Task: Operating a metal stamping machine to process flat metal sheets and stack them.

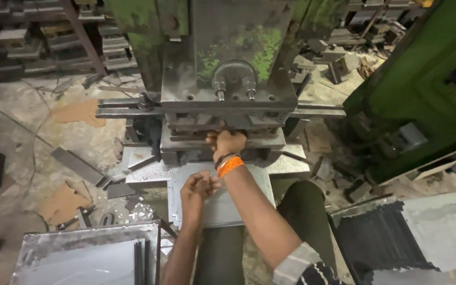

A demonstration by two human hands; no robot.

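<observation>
The metal sheet (222,203) lies flat on the bed (291,166) of the press (228,100), its far edge pushed in under the die block (254,138). Judged from this position, loading appears mostly complete. A stack of flat sheets (85,258) sits at lower left and a pile of dark cut pieces (381,243) at lower right, so part of the batch appears processed and part remains.

The right hand (227,142) reaches forward, arm nearly straight, into the gap at the die. Its fingers curl at the front edge of the block; whether they clamp on anything cannot be told.

The left hand (199,186) rests on the sheet near its near-left area, fingers bent together in a loose fist, pressing or pinching the sheet surface. The wrist is low and the forearm runs straight back toward the body.
</observation>
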